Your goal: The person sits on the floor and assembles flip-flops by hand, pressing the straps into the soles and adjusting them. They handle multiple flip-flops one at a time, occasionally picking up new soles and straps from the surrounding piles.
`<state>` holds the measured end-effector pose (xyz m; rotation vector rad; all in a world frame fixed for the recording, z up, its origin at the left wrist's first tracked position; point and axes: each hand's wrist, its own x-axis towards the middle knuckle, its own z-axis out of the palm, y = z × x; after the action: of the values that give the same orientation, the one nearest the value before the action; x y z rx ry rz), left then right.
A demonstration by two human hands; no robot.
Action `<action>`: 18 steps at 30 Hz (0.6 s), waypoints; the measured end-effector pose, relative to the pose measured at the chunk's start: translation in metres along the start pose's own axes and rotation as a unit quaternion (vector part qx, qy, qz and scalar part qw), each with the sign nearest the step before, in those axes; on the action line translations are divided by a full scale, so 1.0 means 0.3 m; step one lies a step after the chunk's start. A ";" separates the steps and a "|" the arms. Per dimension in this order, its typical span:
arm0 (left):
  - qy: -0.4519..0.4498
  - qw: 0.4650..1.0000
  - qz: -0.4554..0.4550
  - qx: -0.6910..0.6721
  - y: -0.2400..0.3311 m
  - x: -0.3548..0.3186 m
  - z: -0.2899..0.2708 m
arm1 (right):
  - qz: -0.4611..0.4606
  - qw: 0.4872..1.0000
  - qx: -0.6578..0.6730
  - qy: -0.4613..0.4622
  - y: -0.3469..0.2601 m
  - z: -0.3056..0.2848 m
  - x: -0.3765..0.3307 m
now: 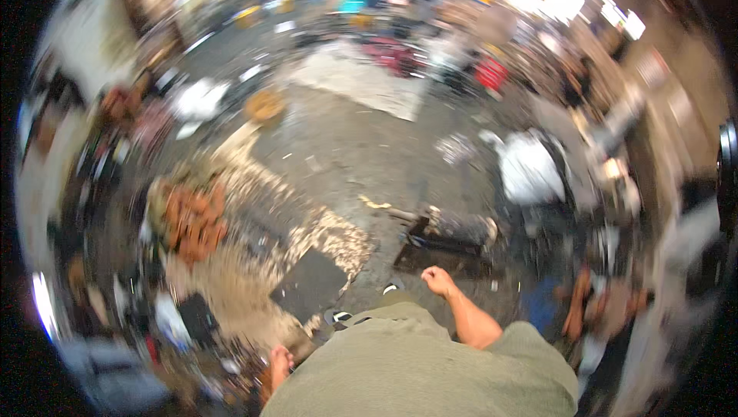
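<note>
My right hand (439, 281) hangs in front of my body, fingers curled in with nothing showing in them. Just past it on the floor lies a dark metal frame or flat base (442, 261), with a mottled cylinder (463, 225) behind it; the hand appears apart from both. Low at my left side is my left hand (281, 362), partly cut off by my shirt and blurred, so its grip is unclear. A dark square sheet (309, 285) lies on the floor ahead of that hand, beside pale scattered scraps (338, 240).
A heap of orange-brown pieces (194, 221) sits at the left. Farther off are a round tan basket (264, 106), a pale sheet (357, 79) and a red object (490, 73). A white bundle (530, 168) lies at the right, beyond another person (607, 309).
</note>
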<state>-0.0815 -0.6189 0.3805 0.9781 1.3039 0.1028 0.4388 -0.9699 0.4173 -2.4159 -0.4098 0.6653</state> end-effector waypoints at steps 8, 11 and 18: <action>-0.223 0.972 0.033 0.073 0.562 0.467 0.304 | 0.265 0.920 0.231 0.172 0.163 -0.069 -0.334; -0.154 0.972 0.036 0.176 0.793 0.549 0.574 | 0.315 0.897 0.236 0.204 0.277 -0.035 -0.435; -0.295 0.892 0.078 0.333 1.017 0.396 1.310 | 0.413 0.802 0.283 0.326 0.413 0.076 -0.626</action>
<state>0.4209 -0.5775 0.4664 1.5469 0.6830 -0.5230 0.2874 -1.1361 0.3932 -1.9593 1.0392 0.1754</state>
